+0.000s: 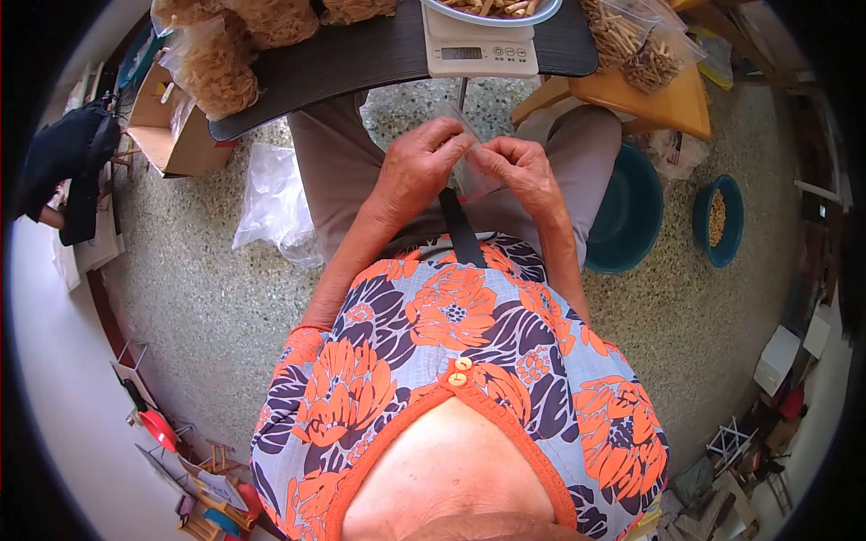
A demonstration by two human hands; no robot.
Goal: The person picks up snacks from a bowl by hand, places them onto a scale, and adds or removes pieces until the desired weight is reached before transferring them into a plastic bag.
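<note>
Speckled terrazzo floor under dark tabletop, wooden stool.

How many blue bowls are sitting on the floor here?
2. A large teal basin sits by the person's right leg; a smaller blue bowl stands further right, holding yellowish bits. More may be hidden under the table.
</note>
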